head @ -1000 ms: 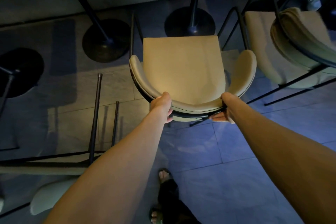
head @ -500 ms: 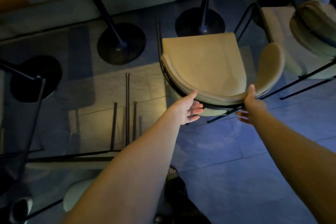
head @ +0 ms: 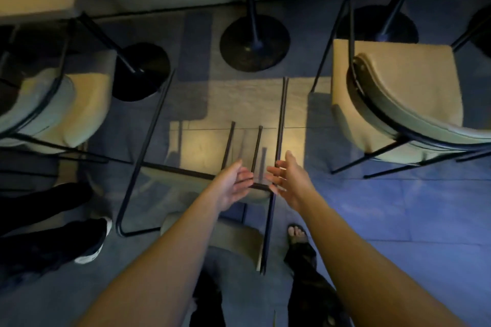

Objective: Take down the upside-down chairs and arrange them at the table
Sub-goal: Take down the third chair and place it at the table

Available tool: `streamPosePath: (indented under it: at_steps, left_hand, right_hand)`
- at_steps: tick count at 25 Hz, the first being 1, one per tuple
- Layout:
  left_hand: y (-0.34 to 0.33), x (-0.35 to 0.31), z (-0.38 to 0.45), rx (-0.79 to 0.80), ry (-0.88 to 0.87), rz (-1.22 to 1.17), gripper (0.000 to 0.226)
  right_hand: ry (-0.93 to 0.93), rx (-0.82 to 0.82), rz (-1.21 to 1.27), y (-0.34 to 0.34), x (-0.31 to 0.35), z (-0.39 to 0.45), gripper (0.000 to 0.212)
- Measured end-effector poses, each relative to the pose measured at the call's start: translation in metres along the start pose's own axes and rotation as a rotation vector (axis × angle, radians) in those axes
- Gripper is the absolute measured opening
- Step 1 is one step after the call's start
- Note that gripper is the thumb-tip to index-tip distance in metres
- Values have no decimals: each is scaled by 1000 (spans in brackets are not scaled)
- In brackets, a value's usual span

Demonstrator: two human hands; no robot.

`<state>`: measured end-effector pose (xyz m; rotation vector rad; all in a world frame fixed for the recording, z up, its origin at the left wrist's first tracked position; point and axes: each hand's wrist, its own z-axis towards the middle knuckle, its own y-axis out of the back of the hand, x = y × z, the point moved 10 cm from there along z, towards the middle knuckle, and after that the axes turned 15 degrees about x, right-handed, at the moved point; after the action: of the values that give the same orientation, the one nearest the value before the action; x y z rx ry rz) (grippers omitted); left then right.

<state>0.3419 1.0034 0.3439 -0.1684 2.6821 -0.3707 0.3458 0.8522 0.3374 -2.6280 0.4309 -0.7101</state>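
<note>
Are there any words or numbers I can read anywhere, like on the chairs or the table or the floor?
None: no words, numbers, labels or signs can be read in this picture.
The upright chair, the upside-down chair with its legs in the air, the table base and the floor tiles all look plain.
The picture is dim and a bit blurred, so any tiny label would not show.

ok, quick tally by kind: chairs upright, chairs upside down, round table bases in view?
Upright chairs: 2, right, left
Upside-down chairs: 1
Round table bases: at least 3, centre, left, right; a fourth may be cut off at the right edge
Total: 6
</note>
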Motion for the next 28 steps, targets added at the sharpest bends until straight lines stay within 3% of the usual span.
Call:
streamPosePath:
  at_steps: [6,11,17,24,28]
  left_hand:
    - [185,86,-12,-103,25,-117,27]
    - [304,196,33,-222,141,-252,31]
    - [365,286,144,-277,184,-306,53]
    - [420,371,241,-337,256,-312,75]
    - [437,406,279,-286,265,-379,87]
  right_hand:
    - [-130,8,-105,-75,-132,53,33]
    - [-311,-41,-108,-61,-272,122,34]
    - [-442,-130,63,6,-400,210,64]
    - [-463,-135,246,66,-492,285,76]
    - [-500,-184,266,86,-550,313,83]
